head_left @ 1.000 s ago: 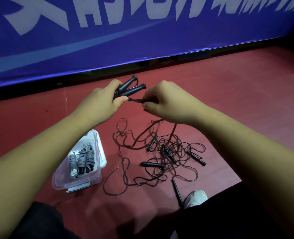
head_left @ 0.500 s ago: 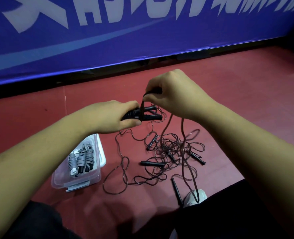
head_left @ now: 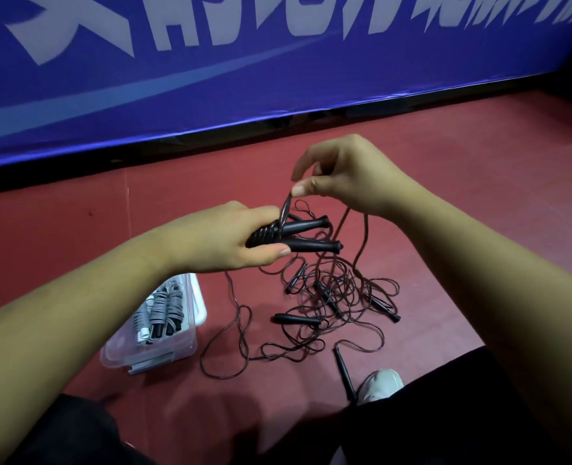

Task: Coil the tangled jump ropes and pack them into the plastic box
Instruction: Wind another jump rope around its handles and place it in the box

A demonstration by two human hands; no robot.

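My left hand grips two black jump rope handles side by side, with dark cord wound round them near my fingers. My right hand pinches that cord just above the handles; the rest of the cord hangs down to the floor. Below lies a tangle of dark ropes with several loose black handles. A clear plastic box stands on the floor at lower left and holds coiled grey ropes.
The floor is red. A blue banner wall runs across the back. My white shoe and dark trouser legs are at the bottom, next to one loose handle.
My left hand has turned the handles from pointing up to lying level and lowered them. My right hand has risen and carried the cord round the handles, adding turns.
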